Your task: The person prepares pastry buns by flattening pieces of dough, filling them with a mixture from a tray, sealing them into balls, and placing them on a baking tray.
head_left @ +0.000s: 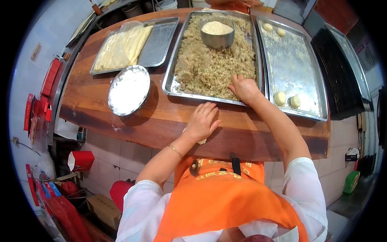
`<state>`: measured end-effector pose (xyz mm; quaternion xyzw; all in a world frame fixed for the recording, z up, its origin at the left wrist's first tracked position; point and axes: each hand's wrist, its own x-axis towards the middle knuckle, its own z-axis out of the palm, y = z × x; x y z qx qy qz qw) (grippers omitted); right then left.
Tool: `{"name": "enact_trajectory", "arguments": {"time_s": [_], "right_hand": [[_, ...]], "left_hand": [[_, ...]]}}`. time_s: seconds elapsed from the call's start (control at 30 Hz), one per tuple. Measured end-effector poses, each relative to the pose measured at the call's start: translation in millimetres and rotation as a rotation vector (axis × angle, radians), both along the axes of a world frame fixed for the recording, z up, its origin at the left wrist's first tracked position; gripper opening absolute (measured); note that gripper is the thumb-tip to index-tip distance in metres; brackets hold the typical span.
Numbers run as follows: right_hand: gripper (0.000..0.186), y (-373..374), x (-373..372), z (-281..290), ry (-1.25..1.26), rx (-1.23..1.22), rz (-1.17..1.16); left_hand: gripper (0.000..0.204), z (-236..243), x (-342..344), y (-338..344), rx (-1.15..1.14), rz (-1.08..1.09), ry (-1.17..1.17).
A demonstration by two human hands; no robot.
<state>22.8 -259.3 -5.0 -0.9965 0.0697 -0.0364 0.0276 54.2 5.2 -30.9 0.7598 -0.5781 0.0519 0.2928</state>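
Note:
My left hand (200, 123) lies flat on the front of the wooden table, fingers stretched out. Under its palm, a small piece of pale dough (202, 141) peeks out; most of it is hidden. With fingers curled, my right hand (244, 89) digs into crumbly brown filling (193, 66) at the near right corner of a large metal tray (209, 99). A round metal tin (218, 40) of pale crumbs sits on the filling. To the right, another metal tray (296, 60) carries several dough balls, among them a near one (280, 98).
A metal bowl of white flour (130, 89) stands left of my left hand. Behind it, a tray (159, 44) holds long dough strips (127, 46) partly under clear plastic. The wooden table (88, 97) ends just before my orange apron (221, 201). Dark stacked trays (336, 72) stand at right.

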Motion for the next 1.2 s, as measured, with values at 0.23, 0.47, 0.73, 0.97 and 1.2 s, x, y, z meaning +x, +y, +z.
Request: {"name": "enact_trajectory", "arguments": {"time_s": [0.23, 0.47, 0.73, 0.97, 1.2], "right_hand": [[0.025, -7, 3, 12, -0.04, 0.097, -0.12], [0.04, -33, 4, 3, -0.469, 0.582, -0.143], [0.049, -13, 7, 8, -0.433, 0.581, -0.287], [0.045, -28, 9, 6, -0.47, 1.419, -0.523], [0.041, -2, 13, 14, -0.46, 1.542, -0.398]], "left_hand": [[0.044, -6, -2, 16, 0.03, 0.038, 0.043], [0.058, 2, -26, 47, 0.191, 0.2, 0.02], [0.042, -1, -36, 78, 0.146, 0.18, 0.054], [0.024, 58, -7, 73, 0.432, 0.073, 0.38], [0.038, 29, 4, 46, -0.499, -0.327, 2.067]]}}
